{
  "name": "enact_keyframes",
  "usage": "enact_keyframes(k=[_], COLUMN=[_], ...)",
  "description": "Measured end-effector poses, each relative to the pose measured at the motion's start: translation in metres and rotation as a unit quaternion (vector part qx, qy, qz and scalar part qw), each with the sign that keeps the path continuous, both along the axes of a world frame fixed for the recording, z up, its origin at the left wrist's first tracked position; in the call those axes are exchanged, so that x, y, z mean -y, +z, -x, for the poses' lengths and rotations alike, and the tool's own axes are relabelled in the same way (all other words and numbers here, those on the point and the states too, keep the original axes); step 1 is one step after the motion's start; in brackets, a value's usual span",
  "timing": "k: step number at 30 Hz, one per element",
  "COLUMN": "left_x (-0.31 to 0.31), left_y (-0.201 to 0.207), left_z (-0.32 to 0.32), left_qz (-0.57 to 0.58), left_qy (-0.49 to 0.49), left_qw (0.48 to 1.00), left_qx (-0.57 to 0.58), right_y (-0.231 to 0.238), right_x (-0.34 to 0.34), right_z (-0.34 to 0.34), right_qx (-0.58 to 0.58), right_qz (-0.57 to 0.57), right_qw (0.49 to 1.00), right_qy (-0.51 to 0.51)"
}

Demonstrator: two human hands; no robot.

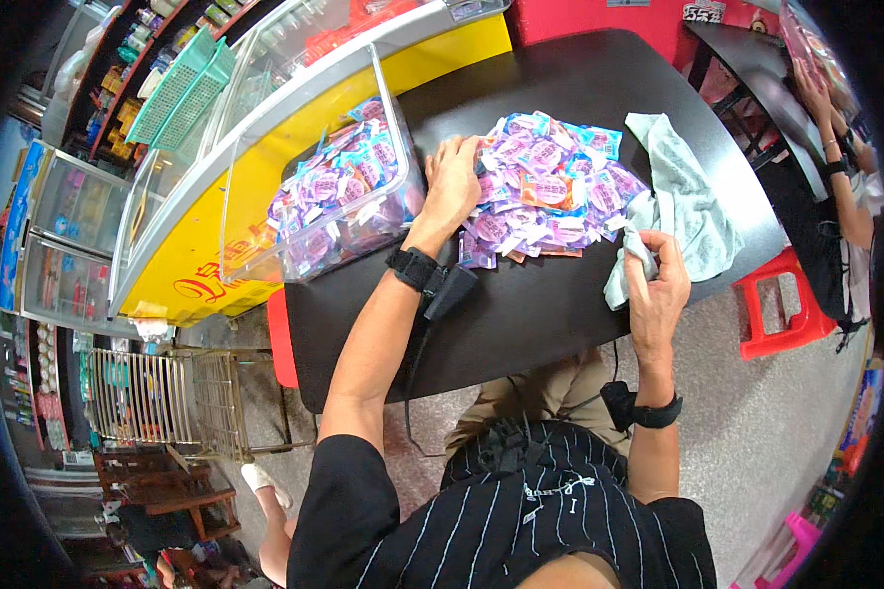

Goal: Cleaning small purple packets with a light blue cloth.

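Observation:
On the dark table lies a heap of small purple, blue and orange wrapped packets. My left hand rests against the heap's left edge, its fingers slightly apart and bent over; no packet shows in its grip. Just left of it stands a clear plastic bin filled with more such packets. To the right of the heap, a pale green cloth lies crumpled. My right hand pinches the cloth's near end between thumb and fingers.
A yellow and white freezer cabinet runs along the left, behind the bin. Red plastic stools stand at the right and under the table's left side. A metal rack is at lower left. At far right, another person's arms hold a package.

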State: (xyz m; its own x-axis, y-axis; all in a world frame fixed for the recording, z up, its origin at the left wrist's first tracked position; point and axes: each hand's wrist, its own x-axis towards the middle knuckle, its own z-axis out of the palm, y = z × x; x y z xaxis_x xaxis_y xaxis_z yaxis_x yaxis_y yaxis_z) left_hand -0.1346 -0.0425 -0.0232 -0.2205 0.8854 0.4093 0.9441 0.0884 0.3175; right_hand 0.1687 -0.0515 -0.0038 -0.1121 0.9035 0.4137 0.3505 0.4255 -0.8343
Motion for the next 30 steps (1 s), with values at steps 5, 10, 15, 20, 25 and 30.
enact_keyframes(k=[5, 10, 15, 20, 25, 30], left_x=[-0.001, -0.003, 0.001, 0.032, 0.063, 0.069], left_y=[0.01, 0.018, 0.04, 0.055, 0.024, 0.02], left_z=[-0.002, -0.006, -0.021, -0.076, -0.114, -0.125], left_qz=[0.035, -0.009, -0.168, -0.111, 0.056, 0.101], left_qy=[-0.011, 0.039, 0.021, -0.123, -0.184, -0.223], left_qw=[0.999, 0.999, 0.986, 0.869, 0.561, 0.509], left_qx=[0.015, -0.008, -0.004, 0.467, 0.805, 0.825], right_y=[0.001, 0.002, 0.003, 0.0, 0.004, 0.003], right_x=[-0.001, -0.001, -0.001, -0.003, 0.0, 0.002], right_z=[-0.002, -0.001, -0.002, -0.003, 0.002, -0.004], right_qx=[-0.008, -0.007, 0.001, 0.016, 0.004, -0.03], right_qz=[0.009, 0.001, 0.001, -0.012, 0.011, 0.063], right_qw=[1.0, 1.0, 1.0, 1.0, 1.0, 0.998], right_qy=[0.008, 0.01, 0.002, -0.01, -0.006, 0.0])
